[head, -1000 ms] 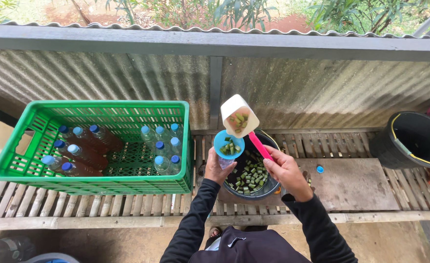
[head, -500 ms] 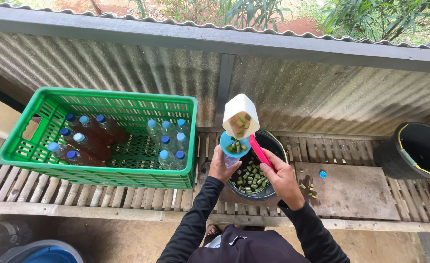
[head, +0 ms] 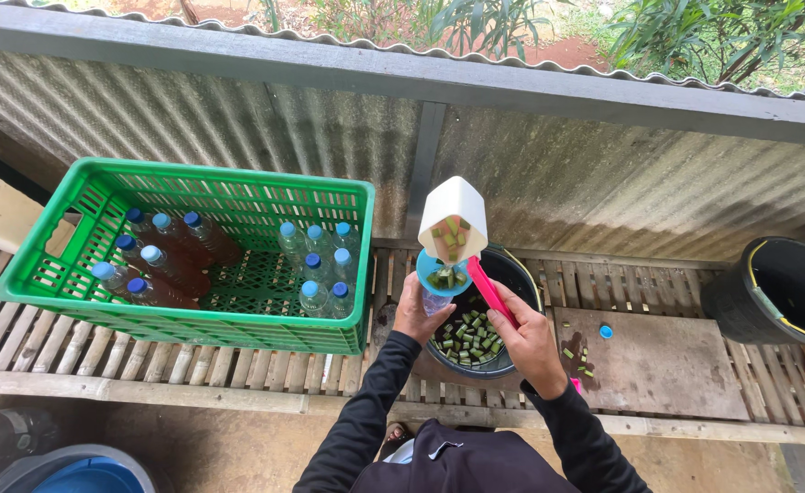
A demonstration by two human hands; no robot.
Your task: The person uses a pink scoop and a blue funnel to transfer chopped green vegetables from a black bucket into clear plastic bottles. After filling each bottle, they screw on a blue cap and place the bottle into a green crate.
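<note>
- Right hand (head: pixel 530 342) gripping fully closed around the pink handle (head: pixel 491 290) of a white scoop (head: pixel 454 219), tilting it over the blue funnel (head: pixel 442 273).
- Left hand (head: pixel 418 312) wrapping closed around the bottle (head: pixel 434 299) under the funnel, directly above the dark bowl (head: pixel 521 278) of green pieces (head: pixel 468 335).
- Green crate (head: pixel 193 251) of blue-capped bottles sitting just left of the bowl.
- Black bucket (head: pixel 772 292) standing far right.

One green crate (head: pixel 193 265) holds about twelve capped bottles (head: pixel 311 297): six dark-filled ones on its left side and six clear ones on its right, though a few overlap and the tally may be slightly off. There are two hands, left hand (head: pixel 418 310) and right hand (head: pixel 530 342), one white scoop (head: pixel 454 217), one blue funnel (head: pixel 441 274), two black buckets (head: pixel 512 274), and one loose blue cap (head: pixel 606 331).
</note>
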